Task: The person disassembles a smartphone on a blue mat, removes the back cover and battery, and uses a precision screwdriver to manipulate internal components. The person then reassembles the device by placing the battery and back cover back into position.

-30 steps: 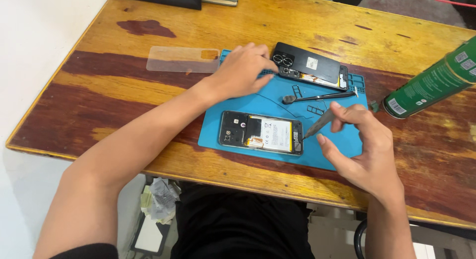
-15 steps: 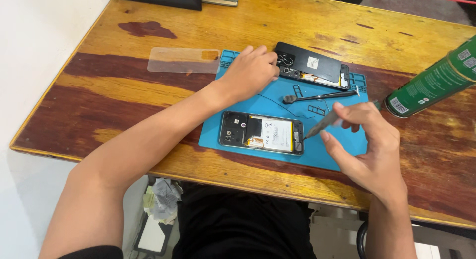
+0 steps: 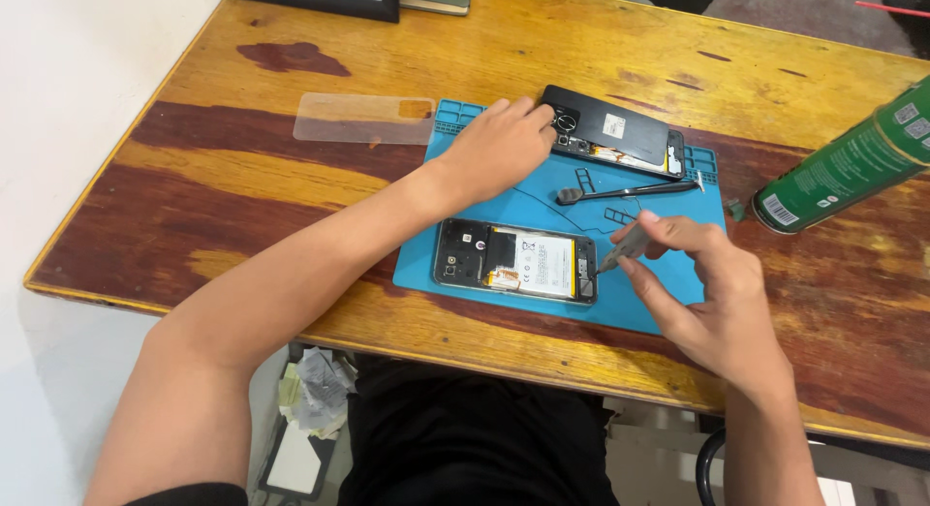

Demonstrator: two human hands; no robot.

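Shifted slightly toward the black back cover [image 3: 608, 128] since before: left hand [image 3: 499, 148], fingers loosely curled, touching its edge, gripping nothing. Right hand [image 3: 712, 288] pinching grey tool [image 3: 622, 249], tip at opened phone [image 3: 515, 260] on blue mat [image 3: 659, 303], on the bench [image 3: 291, 191].

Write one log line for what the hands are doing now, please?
left hand: on black back cover | right hand: tweezers at opened phone | blue mat
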